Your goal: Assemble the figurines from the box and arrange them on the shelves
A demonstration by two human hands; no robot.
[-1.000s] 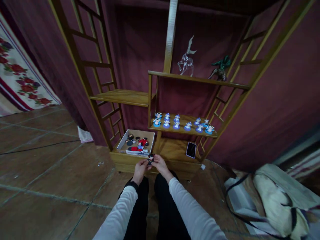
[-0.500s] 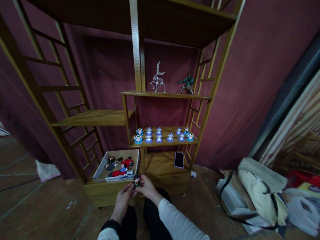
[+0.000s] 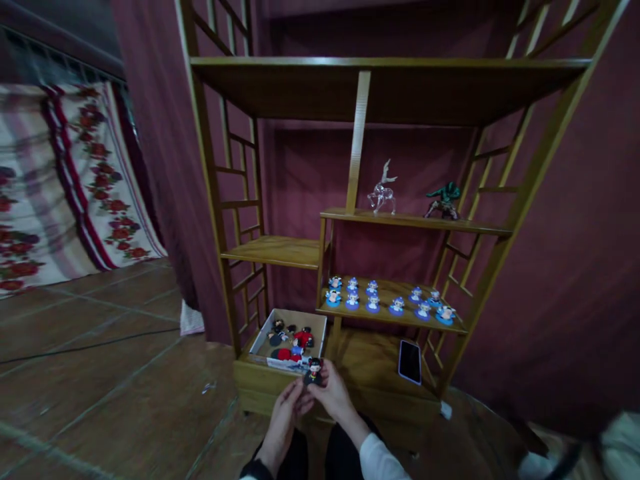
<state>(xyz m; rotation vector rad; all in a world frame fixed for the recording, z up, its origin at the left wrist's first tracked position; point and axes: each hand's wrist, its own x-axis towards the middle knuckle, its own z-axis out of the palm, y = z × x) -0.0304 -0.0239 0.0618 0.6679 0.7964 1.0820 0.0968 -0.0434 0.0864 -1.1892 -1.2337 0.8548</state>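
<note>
My right hand grips a small black-haired figurine with a dark round base, upright in front of the shelf unit. At the lower left of that base, my left hand has its fingers curled together against it; its fingertips are partly hidden. Just behind the figurine, an open cardboard box holds several more figurines, among them a red-clothed one. It stands on the low left end of the wooden shelf unit.
Several small white-and-blue figurines line the lower right shelf. Above them stand a clear deer figure and a green crouching figure. A phone lies on the bottom board. A cable crosses the floor at left.
The view has swung left, so the shelf unit sits further right and a flowered cloth shows at left. Both hands stay at the figurine, which remains held in front of the box.
</note>
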